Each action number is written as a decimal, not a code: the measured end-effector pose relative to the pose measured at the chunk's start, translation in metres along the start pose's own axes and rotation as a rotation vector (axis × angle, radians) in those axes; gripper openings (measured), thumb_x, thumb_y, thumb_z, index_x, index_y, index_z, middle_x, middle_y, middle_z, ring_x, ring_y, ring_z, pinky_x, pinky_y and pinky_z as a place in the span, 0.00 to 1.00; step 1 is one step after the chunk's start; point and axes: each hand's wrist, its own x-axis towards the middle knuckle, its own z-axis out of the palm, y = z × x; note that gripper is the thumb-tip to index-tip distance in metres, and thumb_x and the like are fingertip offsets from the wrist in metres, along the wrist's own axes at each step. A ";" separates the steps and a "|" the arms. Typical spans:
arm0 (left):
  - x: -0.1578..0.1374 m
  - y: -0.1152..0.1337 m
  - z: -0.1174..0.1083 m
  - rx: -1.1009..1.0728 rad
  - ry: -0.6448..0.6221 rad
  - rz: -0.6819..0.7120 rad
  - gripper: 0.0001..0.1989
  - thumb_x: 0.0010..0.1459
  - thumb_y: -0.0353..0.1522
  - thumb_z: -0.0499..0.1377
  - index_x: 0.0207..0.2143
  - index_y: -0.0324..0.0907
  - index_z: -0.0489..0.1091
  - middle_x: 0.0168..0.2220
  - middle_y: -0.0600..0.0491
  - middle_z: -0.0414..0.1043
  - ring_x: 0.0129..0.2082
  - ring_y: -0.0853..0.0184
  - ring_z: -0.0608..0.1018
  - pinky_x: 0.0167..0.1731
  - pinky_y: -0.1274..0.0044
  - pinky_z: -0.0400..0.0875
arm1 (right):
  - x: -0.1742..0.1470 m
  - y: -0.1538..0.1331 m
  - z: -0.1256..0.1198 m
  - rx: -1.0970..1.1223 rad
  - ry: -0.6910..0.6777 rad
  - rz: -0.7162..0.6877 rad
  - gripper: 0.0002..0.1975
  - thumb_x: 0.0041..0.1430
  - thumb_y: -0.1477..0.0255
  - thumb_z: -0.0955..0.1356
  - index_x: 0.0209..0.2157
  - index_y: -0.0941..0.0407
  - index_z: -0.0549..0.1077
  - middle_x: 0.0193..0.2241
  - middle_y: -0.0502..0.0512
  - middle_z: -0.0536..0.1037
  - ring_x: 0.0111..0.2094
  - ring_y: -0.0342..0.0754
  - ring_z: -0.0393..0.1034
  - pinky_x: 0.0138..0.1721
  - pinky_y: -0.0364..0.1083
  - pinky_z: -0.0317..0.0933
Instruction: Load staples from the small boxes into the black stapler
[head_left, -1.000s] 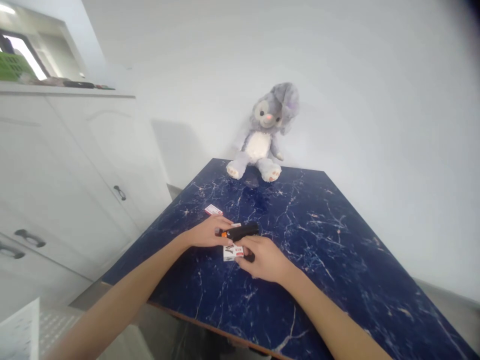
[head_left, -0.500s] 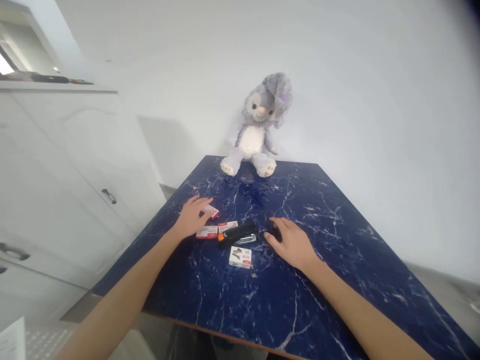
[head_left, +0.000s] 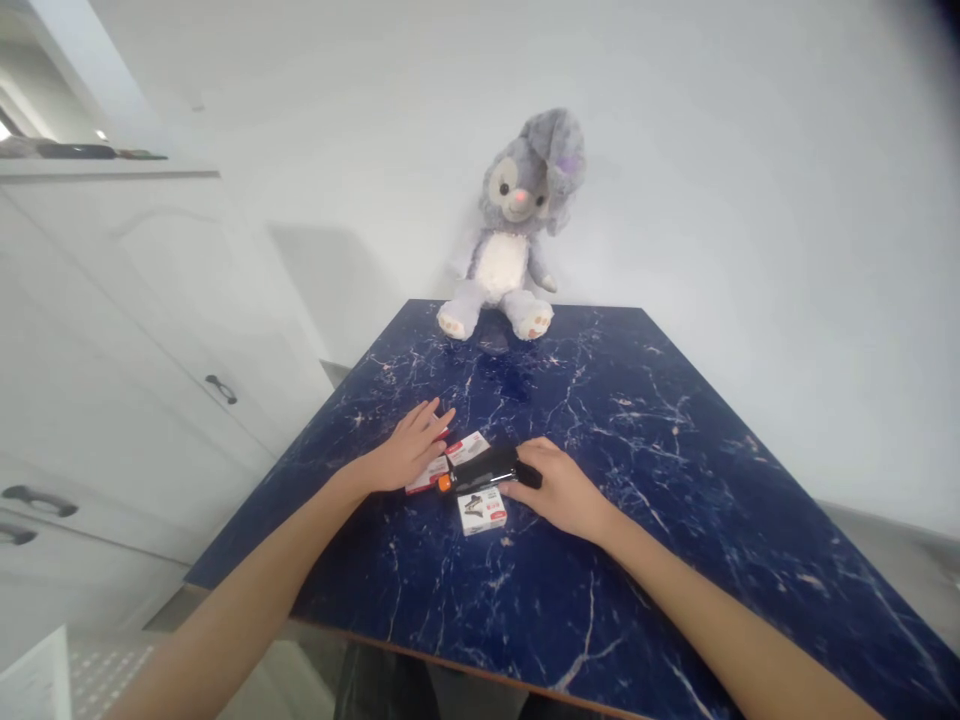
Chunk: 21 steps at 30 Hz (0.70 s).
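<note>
My left hand [head_left: 407, 450] lies with fingers stretched out over small red-and-white boxes, partly covering them. One such box [head_left: 466, 447] shows beyond its fingertips, and another box [head_left: 429, 476] sits below its fingers. A black stapler [head_left: 480, 468] with an orange end lies across the boxes, the orange end to the left. At its right end my right hand [head_left: 561, 487] curls thumb and fingers around a small black object [head_left: 529, 475], whose kind I cannot make out. Just below the stapler is a white box [head_left: 482, 511] with a picture printed on it.
A grey plush rabbit [head_left: 504, 262] sits at the far edge of the dark blue marbled table [head_left: 600, 620], against the white wall. White cabinets [head_left: 135, 330] with dark handles stand to the left. The table's near edge runs below my forearms.
My right hand has moved left with the small black object, up to the stapler. My left hand has shifted right, and the boxes sit closer together. The camera view has tilted slightly.
</note>
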 end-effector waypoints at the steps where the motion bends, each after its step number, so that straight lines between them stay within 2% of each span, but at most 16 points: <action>1: -0.001 0.000 -0.002 -0.004 -0.031 0.012 0.29 0.70 0.46 0.41 0.70 0.51 0.45 0.72 0.50 0.34 0.71 0.53 0.39 0.67 0.57 0.43 | 0.000 0.002 -0.002 -0.004 0.003 0.007 0.08 0.59 0.62 0.71 0.33 0.53 0.75 0.32 0.53 0.77 0.40 0.51 0.69 0.42 0.48 0.64; 4: -0.004 -0.004 -0.008 -0.003 -0.071 0.028 0.29 0.69 0.46 0.42 0.70 0.54 0.45 0.72 0.52 0.34 0.71 0.54 0.40 0.67 0.59 0.44 | 0.001 0.009 -0.010 -0.051 0.012 0.054 0.09 0.59 0.61 0.70 0.32 0.52 0.76 0.29 0.51 0.77 0.35 0.49 0.70 0.37 0.46 0.62; 9: -0.008 0.001 -0.007 0.035 -0.091 0.021 0.29 0.69 0.48 0.43 0.70 0.58 0.42 0.73 0.56 0.28 0.71 0.52 0.37 0.67 0.57 0.44 | 0.000 0.028 -0.023 -0.196 0.146 0.239 0.12 0.58 0.59 0.70 0.35 0.53 0.77 0.28 0.51 0.77 0.30 0.49 0.70 0.32 0.45 0.60; 14: -0.008 0.029 0.003 0.066 -0.047 0.058 0.32 0.69 0.46 0.43 0.70 0.55 0.35 0.73 0.53 0.26 0.71 0.51 0.37 0.67 0.54 0.40 | 0.002 0.037 -0.028 -0.121 0.146 0.216 0.12 0.58 0.61 0.70 0.41 0.52 0.78 0.32 0.51 0.79 0.33 0.49 0.71 0.35 0.45 0.61; 17: -0.006 0.049 0.011 0.059 0.034 0.080 0.32 0.69 0.45 0.43 0.71 0.52 0.34 0.73 0.49 0.27 0.71 0.51 0.40 0.66 0.53 0.44 | 0.002 0.038 -0.030 -0.091 0.096 0.170 0.09 0.60 0.62 0.69 0.34 0.53 0.77 0.30 0.51 0.78 0.32 0.49 0.70 0.34 0.45 0.60; 21: -0.004 0.067 0.016 0.075 0.231 0.040 0.30 0.69 0.42 0.45 0.70 0.47 0.43 0.72 0.43 0.37 0.69 0.48 0.49 0.63 0.53 0.52 | 0.003 0.040 -0.031 -0.061 0.081 0.123 0.10 0.60 0.63 0.69 0.30 0.54 0.74 0.30 0.51 0.77 0.32 0.48 0.70 0.35 0.45 0.60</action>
